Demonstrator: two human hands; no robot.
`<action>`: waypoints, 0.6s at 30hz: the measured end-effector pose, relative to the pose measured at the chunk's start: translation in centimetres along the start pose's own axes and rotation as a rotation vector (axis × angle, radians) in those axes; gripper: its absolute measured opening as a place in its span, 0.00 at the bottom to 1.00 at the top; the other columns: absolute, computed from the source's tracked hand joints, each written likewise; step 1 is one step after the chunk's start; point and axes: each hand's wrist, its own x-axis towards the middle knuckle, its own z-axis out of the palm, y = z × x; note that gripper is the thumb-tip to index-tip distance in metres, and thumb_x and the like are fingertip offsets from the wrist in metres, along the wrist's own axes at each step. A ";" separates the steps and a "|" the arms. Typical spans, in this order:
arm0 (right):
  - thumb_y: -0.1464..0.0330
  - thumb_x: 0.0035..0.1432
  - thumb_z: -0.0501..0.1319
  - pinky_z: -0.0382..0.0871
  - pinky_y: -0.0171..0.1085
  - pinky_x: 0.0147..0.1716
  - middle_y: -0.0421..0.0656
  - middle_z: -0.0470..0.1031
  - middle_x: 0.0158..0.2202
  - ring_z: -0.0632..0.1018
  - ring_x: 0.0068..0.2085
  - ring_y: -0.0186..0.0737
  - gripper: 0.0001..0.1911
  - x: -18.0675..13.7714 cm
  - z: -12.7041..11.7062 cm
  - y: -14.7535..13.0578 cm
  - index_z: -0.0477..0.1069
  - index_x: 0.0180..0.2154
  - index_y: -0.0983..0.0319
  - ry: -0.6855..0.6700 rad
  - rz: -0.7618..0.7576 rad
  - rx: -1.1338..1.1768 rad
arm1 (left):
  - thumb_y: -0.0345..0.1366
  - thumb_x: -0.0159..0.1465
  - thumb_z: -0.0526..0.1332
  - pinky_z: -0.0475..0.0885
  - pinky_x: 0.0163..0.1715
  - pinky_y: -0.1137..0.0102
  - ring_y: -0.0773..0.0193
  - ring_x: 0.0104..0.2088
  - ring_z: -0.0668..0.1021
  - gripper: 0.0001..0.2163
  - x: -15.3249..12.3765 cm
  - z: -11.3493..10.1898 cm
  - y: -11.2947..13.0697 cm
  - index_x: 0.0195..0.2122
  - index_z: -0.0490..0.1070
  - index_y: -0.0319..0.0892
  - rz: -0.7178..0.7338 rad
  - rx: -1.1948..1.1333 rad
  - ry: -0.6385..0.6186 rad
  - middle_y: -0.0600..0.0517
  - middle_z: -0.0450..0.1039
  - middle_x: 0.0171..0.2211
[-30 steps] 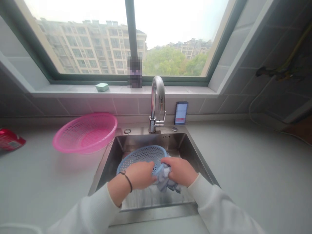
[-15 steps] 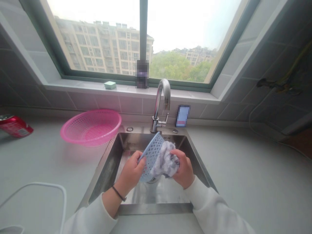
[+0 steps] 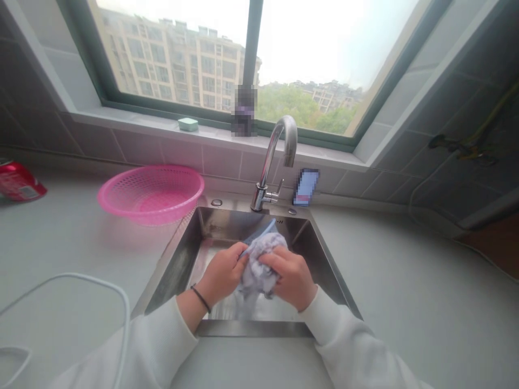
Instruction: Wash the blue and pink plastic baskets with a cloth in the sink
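Over the metal sink (image 3: 162,281), my left hand (image 3: 223,270) grips the rim of a light blue plastic basket (image 3: 259,231) with small holes, which is tilted. My right hand (image 3: 294,273) is closed around a crumpled white and grey cloth (image 3: 259,265) pressed against the basket. Most of the basket is hidden behind the cloth and my hands. The curved metal faucet (image 3: 267,162) stands behind the sink, above the basket.
A pink basket (image 3: 152,210) stands on the counter left of the sink, with a red can (image 3: 20,181) lying farther left. A phone (image 3: 306,188) leans on the wall right of the faucet. A white cable (image 3: 121,302) loops at the lower left. A pale green box (image 3: 188,125) sits on the windowsill.
The cloth in my right hand has moved left across the basket and covers more of it. The basket has tipped, so less of its holed side shows. The view has tilted slightly.
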 end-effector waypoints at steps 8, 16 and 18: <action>0.73 0.52 0.62 0.75 0.38 0.36 0.45 0.80 0.36 0.81 0.36 0.44 0.14 0.3 -0.2 1.0 0.80 0.41 0.58 0.046 0.152 -0.030 | 0.42 0.69 0.51 0.64 0.29 0.69 0.60 0.27 0.77 0.12 0.4 0.2 -0.2 0.35 0.69 0.43 0.005 0.007 -0.014 0.52 0.75 0.26; 0.71 0.52 0.61 0.75 0.39 0.38 0.44 0.80 0.34 0.81 0.36 0.44 0.11 0.7 -0.7 3.4 0.80 0.36 0.59 0.152 0.306 0.051 | 0.43 0.69 0.52 0.65 0.27 0.70 0.62 0.24 0.74 0.12 0.5 0.0 -0.3 0.34 0.68 0.43 -0.017 -0.083 -0.052 0.54 0.71 0.23; 0.71 0.52 0.61 0.75 0.40 0.39 0.45 0.80 0.35 0.81 0.37 0.45 0.10 0.5 -1.0 3.0 0.80 0.36 0.59 0.162 0.279 0.069 | 0.43 0.69 0.52 0.65 0.27 0.70 0.63 0.23 0.74 0.11 0.3 0.0 -0.3 0.34 0.67 0.44 -0.003 -0.086 -0.074 0.55 0.70 0.23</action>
